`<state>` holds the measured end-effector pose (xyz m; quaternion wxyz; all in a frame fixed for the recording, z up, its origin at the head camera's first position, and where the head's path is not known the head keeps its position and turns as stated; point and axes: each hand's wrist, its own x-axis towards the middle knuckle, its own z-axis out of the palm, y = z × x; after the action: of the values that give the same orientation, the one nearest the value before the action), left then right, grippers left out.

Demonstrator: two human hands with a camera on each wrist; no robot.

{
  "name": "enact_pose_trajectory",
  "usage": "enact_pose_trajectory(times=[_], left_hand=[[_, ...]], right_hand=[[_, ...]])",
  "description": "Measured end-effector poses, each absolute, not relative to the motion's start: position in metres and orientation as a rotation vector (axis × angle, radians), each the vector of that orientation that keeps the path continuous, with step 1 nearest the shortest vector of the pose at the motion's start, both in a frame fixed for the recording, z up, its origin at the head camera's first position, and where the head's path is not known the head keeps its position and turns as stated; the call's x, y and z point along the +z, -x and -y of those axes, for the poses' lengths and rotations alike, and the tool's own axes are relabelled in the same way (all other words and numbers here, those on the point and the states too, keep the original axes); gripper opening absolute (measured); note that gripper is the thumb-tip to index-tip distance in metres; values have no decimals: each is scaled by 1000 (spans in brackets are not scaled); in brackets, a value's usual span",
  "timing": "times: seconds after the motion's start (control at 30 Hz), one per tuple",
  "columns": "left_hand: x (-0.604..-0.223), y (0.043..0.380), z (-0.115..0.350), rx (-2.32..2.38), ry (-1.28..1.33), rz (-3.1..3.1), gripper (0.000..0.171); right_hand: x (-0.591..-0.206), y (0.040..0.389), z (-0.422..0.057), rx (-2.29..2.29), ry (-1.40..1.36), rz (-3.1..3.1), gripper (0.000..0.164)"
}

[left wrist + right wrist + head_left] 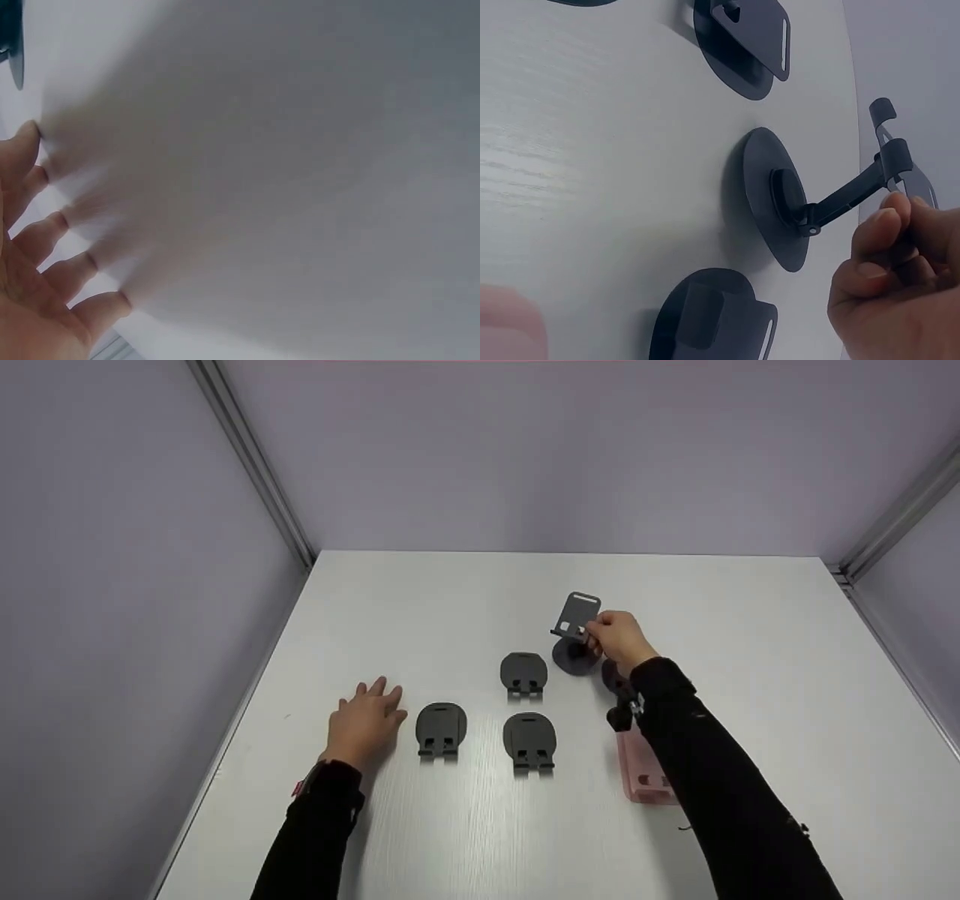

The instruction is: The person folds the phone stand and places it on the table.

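Observation:
With thumb and fingertips, my right hand (621,639) pinches the lower edge of the holder plate on a dark grey phone stand (579,611). In the right wrist view the stand's round base (763,196) is on the table, and its arm (847,198) slants up to the plate. My left hand (364,727) rests on the tabletop at the left, fingers spread and holding nothing; its fingertips touch the surface in the left wrist view. Nearest to it lies a folded phone stand (441,729). Two more folded stands, one farther back (524,671) and one nearer (530,737), lie mid-table.
A pink box (643,772) sits beneath my right forearm, which partly hides it. Beside that wrist is another dark stand (611,676), also partly covered. Grey walls (480,457) close off the white table (420,607) at the back and sides.

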<state>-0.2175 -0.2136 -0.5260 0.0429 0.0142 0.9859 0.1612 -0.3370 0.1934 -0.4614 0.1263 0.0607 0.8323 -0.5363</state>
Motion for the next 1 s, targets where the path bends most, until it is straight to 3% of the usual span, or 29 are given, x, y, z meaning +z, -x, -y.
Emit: enact_pose_trajectory(times=[0.57,1.0], left_hand=[[-515,238,208,547,-97,-3081,40],[-480,258,161,843,-176,-3062,48]], right_hand=[[-444,321,-207,-1650,27,-2388,18],[-433,310,-202,-1665,161,-2384,22]])
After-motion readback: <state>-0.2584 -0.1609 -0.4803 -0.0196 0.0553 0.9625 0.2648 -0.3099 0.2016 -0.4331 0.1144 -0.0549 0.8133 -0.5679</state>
